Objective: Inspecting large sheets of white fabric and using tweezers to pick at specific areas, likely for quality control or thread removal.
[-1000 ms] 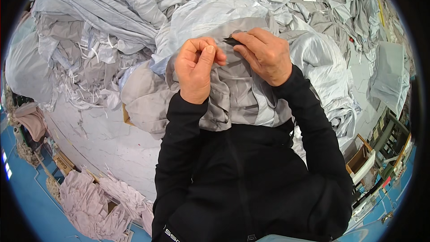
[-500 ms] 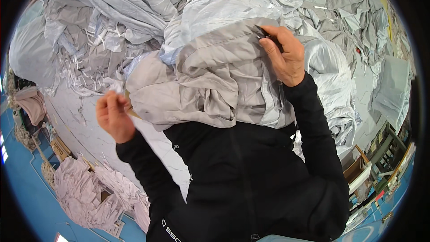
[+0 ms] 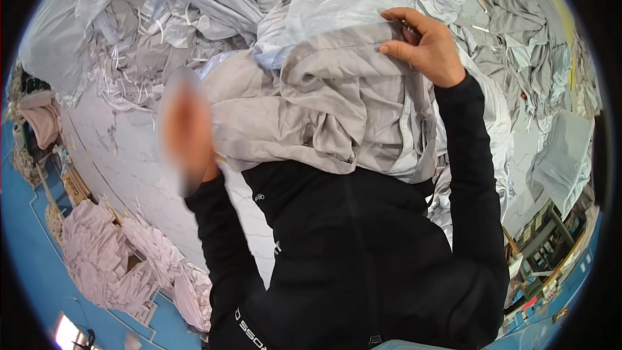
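Observation:
A rumpled light-grey cloth (image 3: pixel 317 116), with a stitched hem along its far edge, lies bunched in front of my body. At its far right corner is my right hand (image 3: pixel 434 48), thumb and forefinger bent apart around a small dark tool that is mostly hidden by the fingers. My left hand (image 3: pixel 188 129) is by the cloth's left edge, and its fingers are smeared too much to make out. Just beyond the grey cloth lies a pale blue-white cloth (image 3: pixel 337 10).
Heaps of grey and pale blue fabric (image 3: pixel 129 32) with loose white ties cover the far table. Bare marbled tabletop (image 3: pixel 123 149) shows at left. Pinkish cloth (image 3: pixel 103 253) is piled lower left by the blue floor (image 3: pixel 39 298). A greenish-grey folded cloth (image 3: pixel 564 162) hangs at right.
My left hand has moved up and slightly right, nearer the cloth's left side. My right hand has shifted up and right, its thumb and forefinger wider apart. The view has shifted a little.

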The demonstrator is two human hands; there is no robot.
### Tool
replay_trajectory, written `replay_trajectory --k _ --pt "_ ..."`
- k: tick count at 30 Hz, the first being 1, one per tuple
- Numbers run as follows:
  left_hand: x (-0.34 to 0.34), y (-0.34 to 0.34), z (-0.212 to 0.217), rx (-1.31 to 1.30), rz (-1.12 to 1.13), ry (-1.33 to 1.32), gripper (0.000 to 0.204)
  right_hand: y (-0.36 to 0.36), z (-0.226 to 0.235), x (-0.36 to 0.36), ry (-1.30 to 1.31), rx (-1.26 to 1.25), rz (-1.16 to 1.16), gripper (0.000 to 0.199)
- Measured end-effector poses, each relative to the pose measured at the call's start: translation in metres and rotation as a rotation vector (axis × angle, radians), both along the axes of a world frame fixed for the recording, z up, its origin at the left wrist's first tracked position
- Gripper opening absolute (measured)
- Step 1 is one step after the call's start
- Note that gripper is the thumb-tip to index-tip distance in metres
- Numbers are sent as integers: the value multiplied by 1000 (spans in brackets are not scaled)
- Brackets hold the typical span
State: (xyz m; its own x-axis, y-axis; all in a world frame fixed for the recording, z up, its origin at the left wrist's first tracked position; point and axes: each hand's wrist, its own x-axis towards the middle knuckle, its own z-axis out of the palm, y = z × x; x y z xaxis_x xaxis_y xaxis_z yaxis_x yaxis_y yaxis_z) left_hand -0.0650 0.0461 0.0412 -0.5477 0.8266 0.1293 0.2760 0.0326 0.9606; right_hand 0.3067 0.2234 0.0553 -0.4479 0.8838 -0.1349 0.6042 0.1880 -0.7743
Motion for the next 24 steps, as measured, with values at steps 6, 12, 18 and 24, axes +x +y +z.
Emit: replay_trajectory --k 6,12,18,24 --pt "116 49 -19 -247 -233 351 54 20 -5 -2 76 167 111 25" --pt "118 66 -22 -162 -162 497 48 3 57 11 464 342 34 13" --pt "129 75 14 250 -189 483 74 -58 131 45 275 688 -59 14" --pt "135 83 48 245 -836 137 68 -105 198 55 467 923 54 15"
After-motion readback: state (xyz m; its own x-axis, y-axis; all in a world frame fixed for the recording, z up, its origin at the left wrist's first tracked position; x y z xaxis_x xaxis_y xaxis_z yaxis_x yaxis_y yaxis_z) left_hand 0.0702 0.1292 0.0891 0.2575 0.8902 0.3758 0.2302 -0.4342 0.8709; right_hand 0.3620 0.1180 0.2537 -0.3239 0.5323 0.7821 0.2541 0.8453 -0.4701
